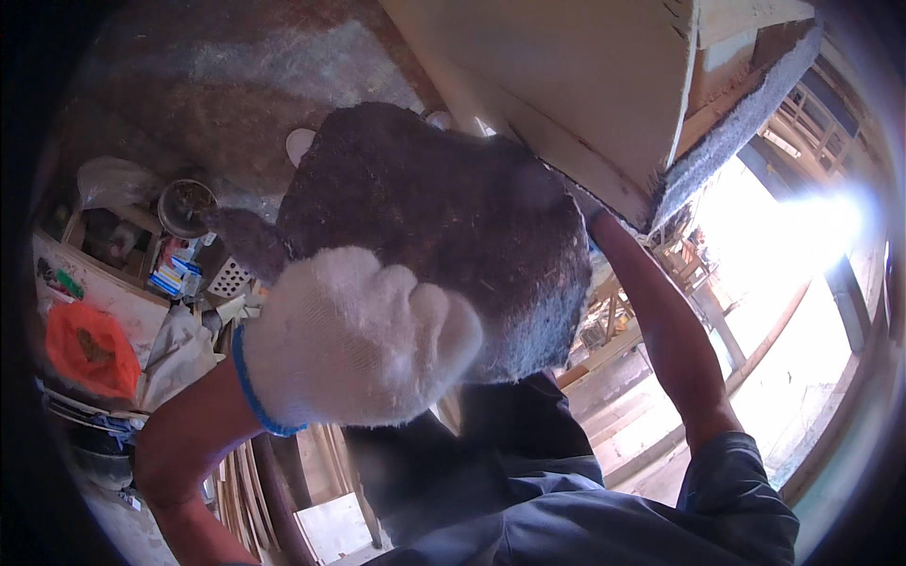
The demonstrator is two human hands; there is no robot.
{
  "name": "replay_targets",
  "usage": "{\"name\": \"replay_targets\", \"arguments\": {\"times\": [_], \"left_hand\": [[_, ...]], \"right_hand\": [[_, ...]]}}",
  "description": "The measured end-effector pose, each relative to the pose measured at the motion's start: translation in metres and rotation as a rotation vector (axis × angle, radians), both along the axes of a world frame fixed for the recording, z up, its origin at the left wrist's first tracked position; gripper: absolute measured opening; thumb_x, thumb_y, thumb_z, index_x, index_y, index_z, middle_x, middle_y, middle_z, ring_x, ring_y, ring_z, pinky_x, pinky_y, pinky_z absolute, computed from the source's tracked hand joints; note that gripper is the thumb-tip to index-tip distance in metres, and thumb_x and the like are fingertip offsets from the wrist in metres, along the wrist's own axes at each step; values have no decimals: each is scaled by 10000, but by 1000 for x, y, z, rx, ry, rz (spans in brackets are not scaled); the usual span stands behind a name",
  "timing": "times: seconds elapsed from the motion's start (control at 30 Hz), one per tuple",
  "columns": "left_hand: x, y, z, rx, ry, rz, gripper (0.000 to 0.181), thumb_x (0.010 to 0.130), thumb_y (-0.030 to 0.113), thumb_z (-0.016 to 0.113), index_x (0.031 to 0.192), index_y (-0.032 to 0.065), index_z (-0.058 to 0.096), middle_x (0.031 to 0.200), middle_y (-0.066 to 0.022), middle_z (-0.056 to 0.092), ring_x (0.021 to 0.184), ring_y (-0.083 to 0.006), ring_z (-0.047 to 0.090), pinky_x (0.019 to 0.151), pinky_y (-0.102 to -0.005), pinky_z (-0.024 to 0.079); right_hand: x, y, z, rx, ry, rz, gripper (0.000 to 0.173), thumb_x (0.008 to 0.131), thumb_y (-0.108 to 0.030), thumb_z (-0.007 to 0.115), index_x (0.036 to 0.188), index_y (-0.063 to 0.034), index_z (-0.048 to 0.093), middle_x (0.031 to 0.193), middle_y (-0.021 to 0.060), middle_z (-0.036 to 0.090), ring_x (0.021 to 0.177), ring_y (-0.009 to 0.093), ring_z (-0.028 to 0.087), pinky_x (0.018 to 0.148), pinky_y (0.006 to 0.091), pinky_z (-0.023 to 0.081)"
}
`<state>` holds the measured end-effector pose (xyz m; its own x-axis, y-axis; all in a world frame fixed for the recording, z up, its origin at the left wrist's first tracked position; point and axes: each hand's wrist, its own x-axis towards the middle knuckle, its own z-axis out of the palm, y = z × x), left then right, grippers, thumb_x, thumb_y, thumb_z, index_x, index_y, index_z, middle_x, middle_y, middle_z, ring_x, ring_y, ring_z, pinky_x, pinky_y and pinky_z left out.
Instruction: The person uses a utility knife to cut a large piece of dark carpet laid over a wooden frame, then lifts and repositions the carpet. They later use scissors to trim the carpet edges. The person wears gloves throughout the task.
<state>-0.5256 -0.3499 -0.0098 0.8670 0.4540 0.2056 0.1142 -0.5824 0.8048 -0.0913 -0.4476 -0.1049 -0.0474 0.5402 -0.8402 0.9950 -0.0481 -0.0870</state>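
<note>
My left hand, in a white knitted glove with a blue cuff, is closed on the near edge of a dark, fibrous felt-like piece. The piece spans the middle of the view, and a narrow flap of similar dark material sticks out on its left. My right hand is out of sight; the bare forearm reaches up behind the dark piece, beside a large tan panel. A grey fuzzy strip runs along the outer edge of the panelled structure. What the right hand touches is hidden.
At left are a round bucket, a perforated white box, an orange plastic bag and a pale sack. Thin wooden strips stand below my left arm. Bright light enters through an opening at right.
</note>
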Motion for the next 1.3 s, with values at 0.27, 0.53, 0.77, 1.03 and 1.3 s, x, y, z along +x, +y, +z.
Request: {"name": "replay_targets", "arguments": {"times": [0.27,0.53,0.77,1.03,1.3], "left_hand": [[1,4,4,99,9,-4,220,715,114,709,891,11,628,623,-19,505,531,-119,531,432,-284,386],[-4,7,3,68,6,-29,231,761,147,726,937,35,627,632,-16,457,522,-106,483,420,-246,337],[-4,5,2,93,52,-32,235,724,119,721,925,35,631,634,-19,472,519,-110,482,420,-253,327],[-4,14,-3,162,-35,-3,186,737,128,701,887,32,644,601,-13,452,513,-113,478,428,-260,321],[-9,16,3,55,-11,-59,252,626,98,744,851,12,670,614,-30,503,532,-126,508,426,-268,320]], "right_hand": [[7,-6,-5,23,-15,1,232,976,-157,567,1140,-12,641,1029,175,690,947,282,670,823,405,509],[12,-20,-6,39,-23,-1,241,977,-157,560,1158,-15,635,1041,175,690,960,284,671,838,407,509],[9,-23,-18,52,-5,18,250,979,-156,554,1173,-19,630,1052,175,690,971,286,671,851,409,509],[13,-24,-32,90,-18,16,261,980,-156,548,1191,-22,625,1065,176,690,983,288,671,866,411,509],[11,-32,-38,100,-21,16,272,981,-155,542,1208,-26,619,1077,176,690,996,291,671,881,414,509]]}}
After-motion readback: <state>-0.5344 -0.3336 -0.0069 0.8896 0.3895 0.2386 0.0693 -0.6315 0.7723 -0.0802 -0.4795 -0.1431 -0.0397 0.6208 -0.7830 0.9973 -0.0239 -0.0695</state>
